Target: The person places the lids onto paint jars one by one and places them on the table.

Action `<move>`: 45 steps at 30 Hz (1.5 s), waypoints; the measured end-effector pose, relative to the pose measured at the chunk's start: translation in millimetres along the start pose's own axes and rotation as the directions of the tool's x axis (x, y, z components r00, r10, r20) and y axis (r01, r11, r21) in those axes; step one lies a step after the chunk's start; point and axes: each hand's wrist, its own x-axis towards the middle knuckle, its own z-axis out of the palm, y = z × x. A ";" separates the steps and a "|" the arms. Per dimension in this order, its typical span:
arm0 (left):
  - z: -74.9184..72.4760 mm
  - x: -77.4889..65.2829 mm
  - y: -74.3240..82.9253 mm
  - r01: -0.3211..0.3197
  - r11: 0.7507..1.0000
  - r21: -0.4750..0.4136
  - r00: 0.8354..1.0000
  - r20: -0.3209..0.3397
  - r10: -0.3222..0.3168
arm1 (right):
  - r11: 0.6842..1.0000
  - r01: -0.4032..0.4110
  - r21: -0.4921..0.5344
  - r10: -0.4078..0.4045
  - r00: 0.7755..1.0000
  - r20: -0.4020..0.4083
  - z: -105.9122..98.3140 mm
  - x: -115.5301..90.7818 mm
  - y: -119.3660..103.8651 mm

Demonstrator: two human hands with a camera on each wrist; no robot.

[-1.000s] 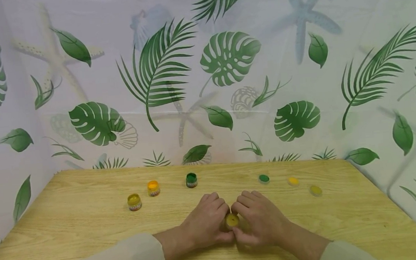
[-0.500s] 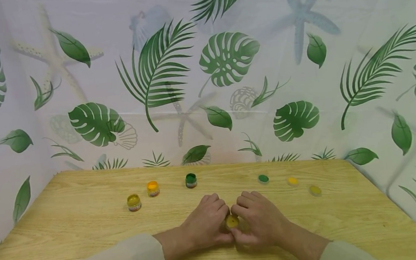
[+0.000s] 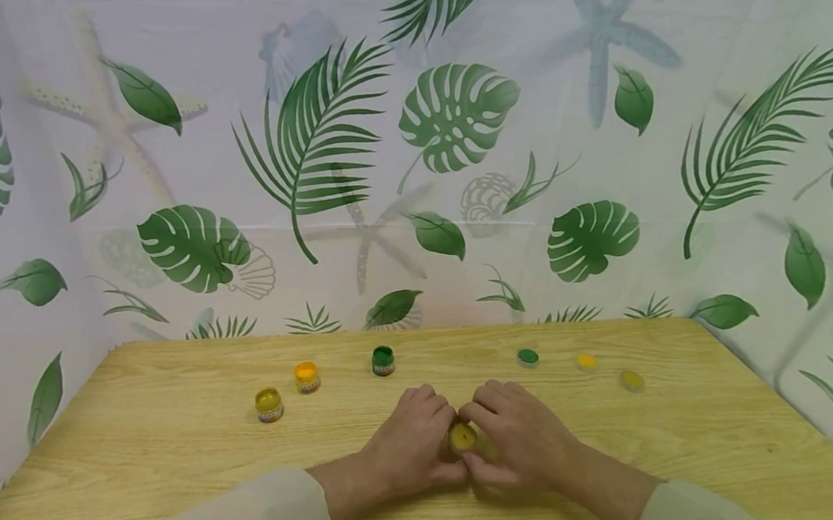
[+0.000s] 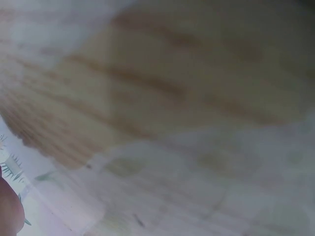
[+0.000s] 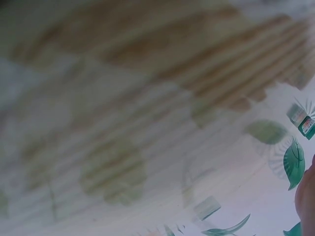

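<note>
In the head view, a small round paint jar (image 3: 463,437) with an ochre top and a dark spot in its middle sits between the two hands near the front of the table. The left hand (image 3: 413,444) grips its left side, fingers and thumb curled round it. From the right, the right hand (image 3: 518,441) holds it too, with the thumb at its near edge and the fingers at its far edge. The hands hide the jar's sides. One finger (image 4: 10,209) shows at the left wrist view's edge, and another finger (image 5: 307,204) at the right wrist view's edge.
Behind the left hand stand three uncapped paint jars: ochre (image 3: 268,406), orange-yellow (image 3: 307,378) and green (image 3: 384,361). Three lids lie at the right: green (image 3: 527,357), yellow (image 3: 587,361) and ochre (image 3: 631,380). A leaf-printed cloth (image 3: 508,268) hangs behind the wooden table (image 3: 141,454).
Both hands keep their hold on the paint jar. The jar has shifted very slightly away from the person, and the fingers at its far edge have moved a little.
</note>
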 end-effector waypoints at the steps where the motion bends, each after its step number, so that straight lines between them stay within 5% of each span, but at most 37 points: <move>1: -0.3 0.1 -0.1 -0.003 1.000 -0.002 1.000 -0.004 0.003 | 1.000 0.002 0.000 -0.002 1.000 0.006 0.0 -0.1 0.1; 28: 1.8 -0.3 0.3 -0.042 0.997 0.068 0.999 -0.017 0.043 | 1.000 0.018 -0.002 -0.018 0.999 -0.028 -0.8 0.9 -2.1; 34: 1.8 -0.5 1.8 -0.091 0.994 0.063 0.995 -0.037 0.094 | 1.000 0.029 0.005 -0.029 0.999 -0.036 -2.2 1.8 -2.4; 45: 0.2 0.5 2.4 -0.004 1.000 0.006 1.000 -0.012 0.004 | 1.000 0.010 -0.004 -0.010 1.000 -0.007 -1.3 1.6 -2.1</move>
